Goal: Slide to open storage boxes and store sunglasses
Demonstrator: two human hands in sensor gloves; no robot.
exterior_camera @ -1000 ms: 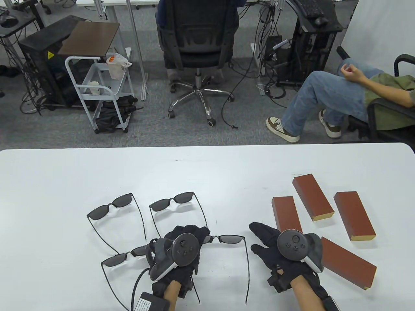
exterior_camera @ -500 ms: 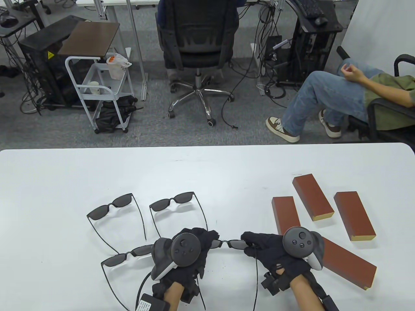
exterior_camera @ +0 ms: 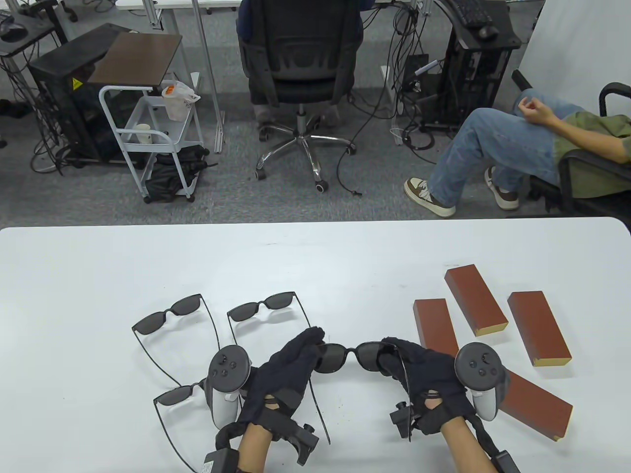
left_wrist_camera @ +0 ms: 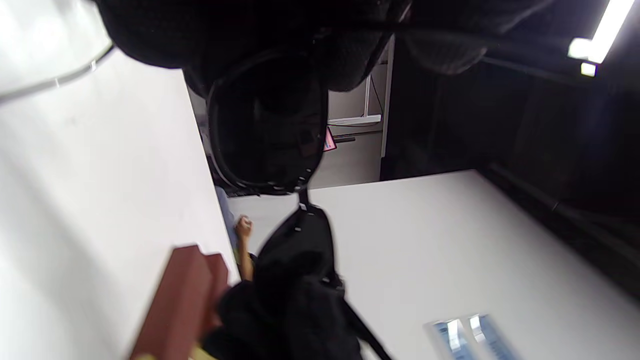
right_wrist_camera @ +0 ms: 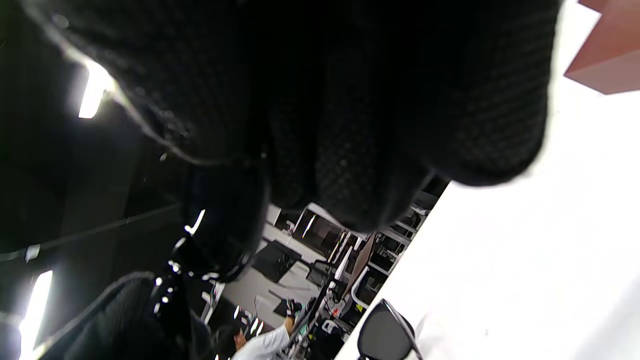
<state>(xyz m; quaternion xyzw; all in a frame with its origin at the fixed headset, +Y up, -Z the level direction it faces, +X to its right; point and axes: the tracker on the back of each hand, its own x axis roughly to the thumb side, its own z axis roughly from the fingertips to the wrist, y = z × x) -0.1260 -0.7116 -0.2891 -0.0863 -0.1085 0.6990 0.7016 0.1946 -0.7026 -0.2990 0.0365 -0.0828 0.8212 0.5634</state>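
Note:
A pair of dark sunglasses (exterior_camera: 345,355) is raised off the white table (exterior_camera: 315,256), held between both hands with its temples pointing toward me. My left hand (exterior_camera: 308,345) grips the left lens end and my right hand (exterior_camera: 389,357) grips the right lens end. In the left wrist view one lens (left_wrist_camera: 267,135) hangs under my gloved fingers (left_wrist_camera: 240,35). Three more sunglasses lie on the table: far left (exterior_camera: 167,318), centre (exterior_camera: 263,305) and near left (exterior_camera: 180,394). Several shut red-brown storage boxes (exterior_camera: 475,299) lie to the right.
One long box (exterior_camera: 535,401) lies just right of my right hand, another (exterior_camera: 436,327) just beyond it. Off the table's far edge stand an office chair (exterior_camera: 300,64) and a small cart (exterior_camera: 148,138). A seated person's legs (exterior_camera: 493,143) are at far right.
My right hand came left and took the right end of the sunglasses. Both hands then turned and raised the pair off the table, slightly away from me.

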